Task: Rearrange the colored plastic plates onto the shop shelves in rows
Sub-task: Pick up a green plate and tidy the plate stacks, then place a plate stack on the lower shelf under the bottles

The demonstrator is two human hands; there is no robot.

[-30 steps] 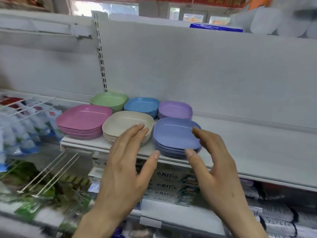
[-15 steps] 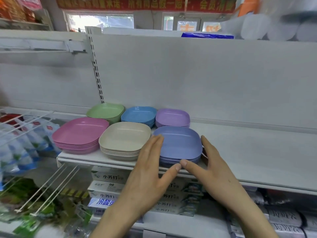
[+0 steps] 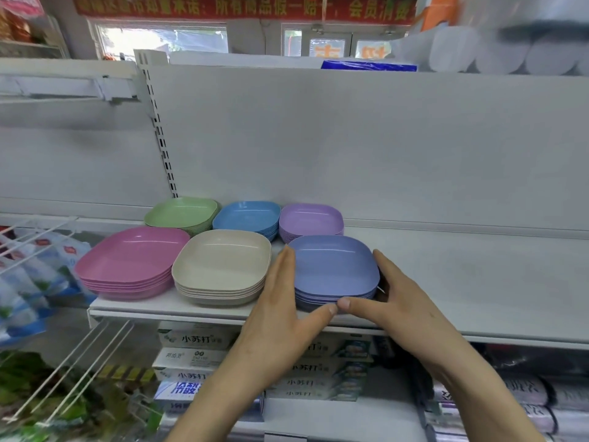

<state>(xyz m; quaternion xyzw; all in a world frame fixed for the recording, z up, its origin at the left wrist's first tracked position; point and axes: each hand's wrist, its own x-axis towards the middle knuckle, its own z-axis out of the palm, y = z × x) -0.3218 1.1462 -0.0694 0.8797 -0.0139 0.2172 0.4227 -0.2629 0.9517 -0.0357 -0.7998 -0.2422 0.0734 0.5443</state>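
Observation:
Six stacks of square plastic plates stand in two rows at the left end of the white shelf (image 3: 478, 282). The back row holds the green stack (image 3: 181, 212), the blue stack (image 3: 247, 215) and the lilac stack (image 3: 310, 218). In front are the pink stack (image 3: 130, 260), the cream stack (image 3: 221, 260) and the periwinkle stack (image 3: 334, 266). My left hand (image 3: 280, 314) lies with straight fingers along the periwinkle stack's left side. My right hand (image 3: 398, 307) touches its right side. Both thumbs meet at its front edge.
The right part of the shelf is bare white board, with a white back panel behind. Boxed goods (image 3: 194, 339) fill the shelf below. Bagged goods hang on wire hooks (image 3: 38, 244) at the left. Paper rolls (image 3: 510, 52) sit on top at the right.
Both hands moved forward from the air in front of the shelf and closed in on the periwinkle stack, thumbs coming together at its front edge. The view tilted upward.

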